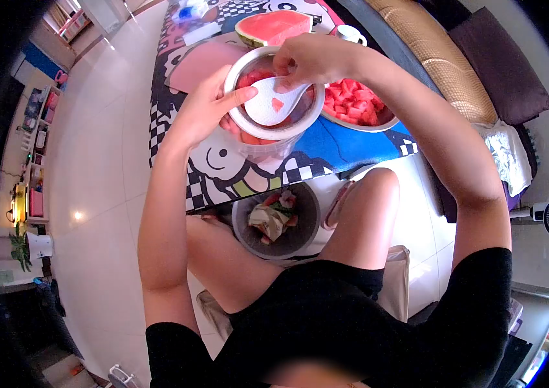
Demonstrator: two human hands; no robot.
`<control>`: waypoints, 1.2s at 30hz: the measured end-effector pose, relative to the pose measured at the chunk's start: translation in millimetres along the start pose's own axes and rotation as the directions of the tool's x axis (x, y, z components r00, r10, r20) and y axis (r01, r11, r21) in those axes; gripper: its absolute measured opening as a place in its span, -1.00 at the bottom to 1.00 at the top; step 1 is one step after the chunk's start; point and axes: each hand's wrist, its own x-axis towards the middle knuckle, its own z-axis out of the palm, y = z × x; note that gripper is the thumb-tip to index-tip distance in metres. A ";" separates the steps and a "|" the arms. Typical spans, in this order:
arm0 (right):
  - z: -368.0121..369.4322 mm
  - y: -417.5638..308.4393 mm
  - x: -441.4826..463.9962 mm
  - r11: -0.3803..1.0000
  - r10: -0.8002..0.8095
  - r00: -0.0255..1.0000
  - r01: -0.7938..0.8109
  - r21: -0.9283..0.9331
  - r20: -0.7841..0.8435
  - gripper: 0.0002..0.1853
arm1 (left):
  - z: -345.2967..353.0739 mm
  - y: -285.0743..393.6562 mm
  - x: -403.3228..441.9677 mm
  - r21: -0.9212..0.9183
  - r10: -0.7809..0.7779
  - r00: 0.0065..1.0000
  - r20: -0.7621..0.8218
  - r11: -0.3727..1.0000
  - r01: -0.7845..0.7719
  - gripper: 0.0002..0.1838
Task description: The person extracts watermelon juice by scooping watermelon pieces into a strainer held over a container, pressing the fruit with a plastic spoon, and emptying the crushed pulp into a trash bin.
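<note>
A clear container with a white rim point(242, 121) stands at the near side of the table, with red watermelon pieces inside. My left hand point(213, 107) holds the rim from the left, its thumb reaching over the opening. Closed round the handle of a white rice paddle point(265, 111) is my right hand point(303, 61), above the container. One small red piece lies on the paddle's blade. To the right is a bowl of cut watermelon cubes point(356, 103), partly behind my right forearm. A large watermelon wedge point(274, 27) rests behind the container.
A pink board point(200, 64) lies left of the container on the patterned table point(345, 143). A white cup point(350, 34) stands behind the bowl. Below the table edge, a grey bin point(242, 226) holds scraps between my legs. A sofa point(430, 58) is at the right.
</note>
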 end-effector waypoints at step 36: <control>36.6 -34.7 9.1 0.946 0.319 0.896 -0.319 0.050 -0.308 -0.61 | 16.4 -28.8 14.9 0.277 -0.037 0.877 -0.479 0.942 0.191 -0.68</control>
